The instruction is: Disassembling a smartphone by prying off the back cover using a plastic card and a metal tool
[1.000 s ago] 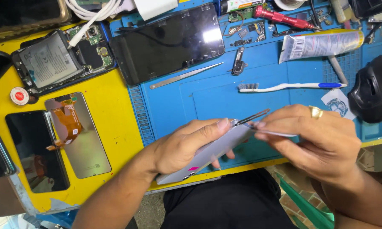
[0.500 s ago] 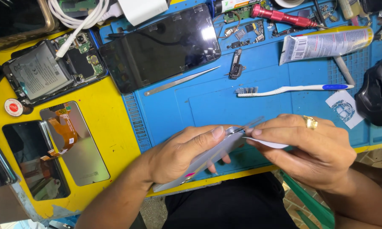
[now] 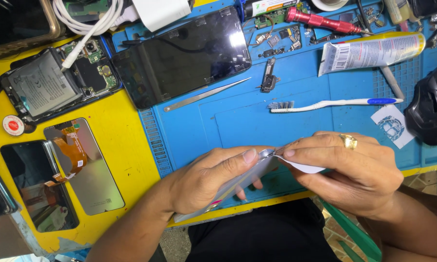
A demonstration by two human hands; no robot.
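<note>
My left hand (image 3: 206, 182) grips a thin grey phone panel (image 3: 240, 183) by its edge, thumb on top, and holds it tilted over the front edge of the blue work mat (image 3: 238, 126). My right hand (image 3: 347, 170), with a gold ring, meets it at the panel's upper corner. Its thumb and forefinger pinch a white strip of film (image 3: 306, 168) that comes off that corner. The lower end of the panel sticks out under my left wrist. Whether my right hand also holds a tool is hidden by its fingers.
On the mat lie a black phone screen (image 3: 184, 56), a metal spudger (image 3: 204, 95), a toothbrush (image 3: 334, 103), a glue tube (image 3: 373, 48) and a red screwdriver (image 3: 320, 20). An opened phone (image 3: 44, 87) and a display panel with orange flex (image 3: 82, 165) lie on the yellow table at left.
Both hands stay joined at the panel's corner. The thin metal tips that stuck out above my right fingers a second ago no longer show, and my fingers have closed tighter over the corner.
</note>
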